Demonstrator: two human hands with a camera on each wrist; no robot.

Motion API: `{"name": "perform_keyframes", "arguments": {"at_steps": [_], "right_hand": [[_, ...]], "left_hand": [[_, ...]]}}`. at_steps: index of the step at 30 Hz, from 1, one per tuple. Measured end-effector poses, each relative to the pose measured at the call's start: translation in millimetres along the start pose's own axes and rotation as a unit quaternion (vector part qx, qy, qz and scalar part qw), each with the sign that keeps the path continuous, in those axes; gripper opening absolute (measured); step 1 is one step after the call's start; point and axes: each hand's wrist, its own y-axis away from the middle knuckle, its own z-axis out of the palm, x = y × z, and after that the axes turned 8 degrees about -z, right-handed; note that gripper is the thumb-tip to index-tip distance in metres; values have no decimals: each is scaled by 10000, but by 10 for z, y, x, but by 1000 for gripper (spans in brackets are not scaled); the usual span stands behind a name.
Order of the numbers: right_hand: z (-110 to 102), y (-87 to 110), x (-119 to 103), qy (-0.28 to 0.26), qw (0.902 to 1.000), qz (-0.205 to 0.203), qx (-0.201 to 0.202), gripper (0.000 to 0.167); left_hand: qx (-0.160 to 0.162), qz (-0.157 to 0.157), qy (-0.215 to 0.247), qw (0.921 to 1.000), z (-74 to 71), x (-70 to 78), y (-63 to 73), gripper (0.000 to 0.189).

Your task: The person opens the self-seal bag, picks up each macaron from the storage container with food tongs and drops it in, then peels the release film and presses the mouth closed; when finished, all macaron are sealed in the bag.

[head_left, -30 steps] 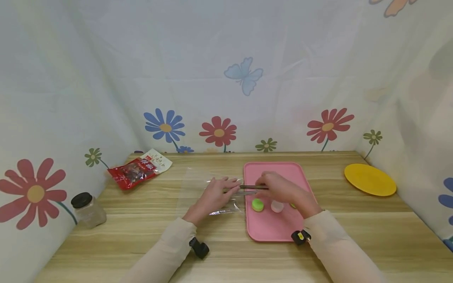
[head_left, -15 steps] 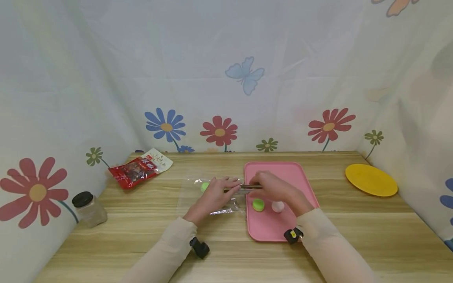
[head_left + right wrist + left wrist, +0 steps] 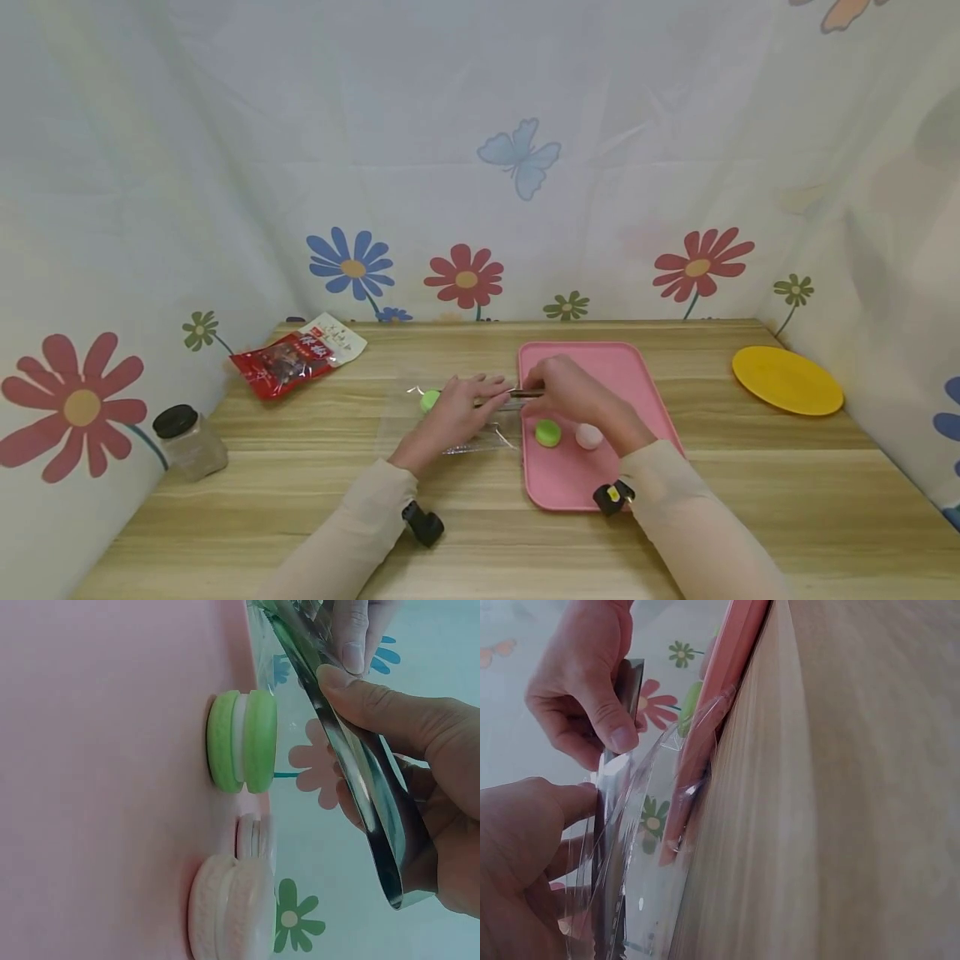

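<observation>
My right hand (image 3: 570,390) grips metal tongs (image 3: 360,780), thumb on one side and fingers curled round the other. The tongs reach left into a clear plastic bag (image 3: 487,437) lying on the table. A green macaron (image 3: 429,401) shows inside the bag, just beyond my left hand (image 3: 461,410). That hand holds the bag's mouth; in the left wrist view its fingers lie behind the clear film beside the tongs (image 3: 611,780). On the pink tray (image 3: 555,492), below my right hand, sit another green macaron (image 3: 547,432) and a pale pink macaron (image 3: 588,436).
A further pale macaron (image 3: 251,838) stands behind the pink one in the right wrist view. A red snack packet (image 3: 288,365) lies at the back left, a black-lidded jar (image 3: 191,446) nearer on the left. A yellow plate (image 3: 787,381) lies at the far right.
My right hand has moved left with the tongs, pushing them deeper into the bag. A green macaron has come into sight left of my left hand, which has stayed in place.
</observation>
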Motion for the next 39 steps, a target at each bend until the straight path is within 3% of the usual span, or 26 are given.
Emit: {"name": "perform_keyframes", "arguments": {"at_steps": [11,18,39], "right_hand": [[30,-41,-1,-99,9997,-25,229,20],[61,-66,5,-67,9983,-237,528,41],[105,-145,-8,23,9982,-359,489,46]], "left_hand": [[-25,4,-24,10000,8,-14,-14,38],[13,-30,-34,10000,-8,-19,-24,38],[32,-116,-349,9993,-4,-69,-26,37]]}}
